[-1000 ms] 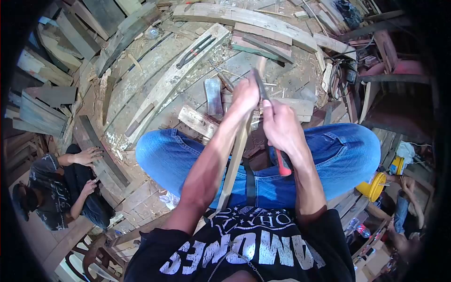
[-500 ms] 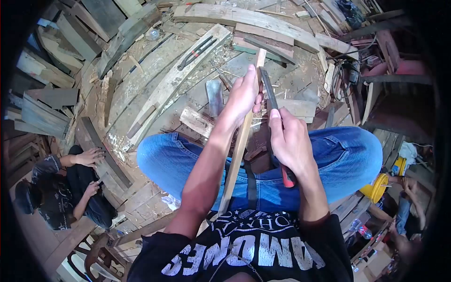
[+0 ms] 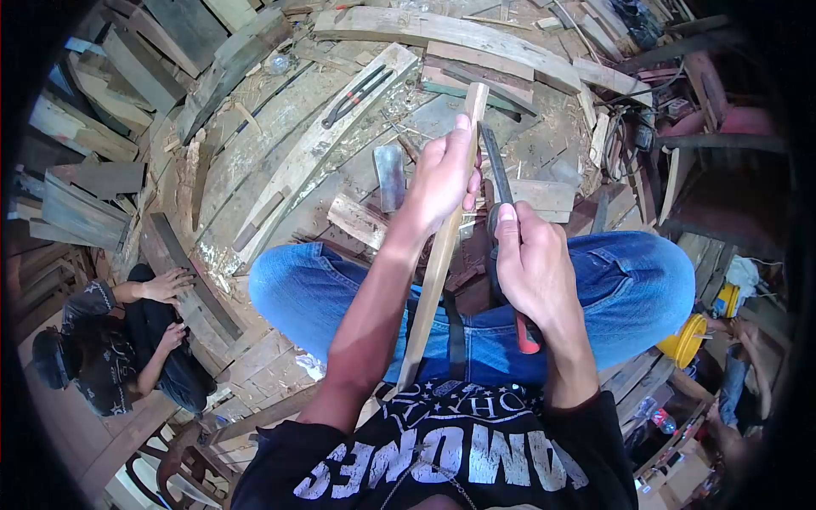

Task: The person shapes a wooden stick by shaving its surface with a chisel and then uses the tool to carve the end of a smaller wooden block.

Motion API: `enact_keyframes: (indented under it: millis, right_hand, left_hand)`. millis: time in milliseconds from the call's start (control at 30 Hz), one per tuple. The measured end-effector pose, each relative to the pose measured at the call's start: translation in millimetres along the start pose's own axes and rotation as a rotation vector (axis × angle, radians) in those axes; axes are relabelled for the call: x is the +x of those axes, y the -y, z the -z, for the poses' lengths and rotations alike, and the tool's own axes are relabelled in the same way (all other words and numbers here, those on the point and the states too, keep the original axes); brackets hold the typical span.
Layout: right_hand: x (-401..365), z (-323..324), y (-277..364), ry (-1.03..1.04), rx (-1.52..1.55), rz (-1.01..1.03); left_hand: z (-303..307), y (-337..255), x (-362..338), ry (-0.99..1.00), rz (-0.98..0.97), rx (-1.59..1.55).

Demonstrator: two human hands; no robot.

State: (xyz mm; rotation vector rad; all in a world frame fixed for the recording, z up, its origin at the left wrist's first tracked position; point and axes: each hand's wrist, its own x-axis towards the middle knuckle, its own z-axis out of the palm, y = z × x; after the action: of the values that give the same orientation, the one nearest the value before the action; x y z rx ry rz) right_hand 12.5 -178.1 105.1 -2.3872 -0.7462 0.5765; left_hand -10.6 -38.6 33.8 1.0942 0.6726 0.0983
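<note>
My left hand [image 3: 444, 170] grips a long, narrow wooden strip [image 3: 435, 276] near its upper end. The strip slants from the lap of the jeans [image 3: 340, 293] up past my fingers. In my right hand [image 3: 533, 259], closed around its handle, is a dark-bladed hand tool [image 3: 492, 161] with a red handle end. Its narrow blade points away from me, its tip right beside the upper part of the strip. My fingers hide much of the handle.
Pliers-like cutters [image 3: 357, 95] lie on a long plank [image 3: 297, 170] ahead. A curved beam [image 3: 450, 32] spans the far side, with wood scraps and shavings around. At left another person [image 3: 102, 340] sits with hands on a board [image 3: 189, 285]; a yellow bucket [image 3: 682, 342] stands at right.
My right hand has moved slightly down and right with the tool, and its blade sits a little farther from the strip. The strip's upper end has shifted slightly up and right.
</note>
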Motion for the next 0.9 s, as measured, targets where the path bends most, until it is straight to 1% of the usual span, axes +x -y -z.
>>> enact_keyframes:
  millis: [233,333,433,500,533,567,633,667,700,767,833,900]
  right_hand:
    - [1.7,-1.2,-1.2,0.016,0.009,0.003]
    - [2.8,-3.2,-1.3,0.04,0.052,-0.038]
    - [5.4,-16.3,-2.2,0.025,-0.008,-0.069]
    - [9.6,-29.1,-5.5,0.024,-0.103,-0.135]
    - [13.0,-33.6,-8.7,0.059,-0.125,-0.168]
    - [18.0,-38.6,-12.1,0.066,-0.128,-0.169]
    - [30.1,-48.3,-20.6,0.147,-0.153,-0.233]
    - [33.6,-55.6,-25.6,0.151,-0.16,-0.243]
    - [37.5,-65.4,-29.0,0.14,-0.156,-0.219]
    - [39.3,-76.3,-28.7,0.135,-0.147,-0.198]
    - [42.9,-78.9,-23.5,0.166,-0.133,-0.247]
    - [43.5,-74.3,-21.8,0.145,-0.152,-0.214]
  left_hand:
    - [-2.2,9.2,5.4,-0.061,0.001,0.131]
    - [-3.4,10.3,6.5,-0.082,0.006,0.162]
    - [-3.7,15.9,11.3,-0.116,0.028,0.235]
    - [0.1,26.8,21.5,-0.124,0.011,0.267]
    - [1.4,31.7,25.9,-0.132,0.04,0.299]
    - [5.2,44.1,33.6,-0.135,0.046,0.296]
    - [13.3,78.3,55.1,-0.149,0.105,0.309]
    - [17.4,89.3,61.0,-0.126,0.155,0.277]
    - [15.6,87.8,57.0,-0.142,0.147,0.172]
    - [23.6,103.7,68.8,-0.158,0.172,0.058]
    - [23.5,97.2,65.2,-0.158,0.171,0.059]
    - [25.2,95.5,65.5,-0.167,0.167,0.05]
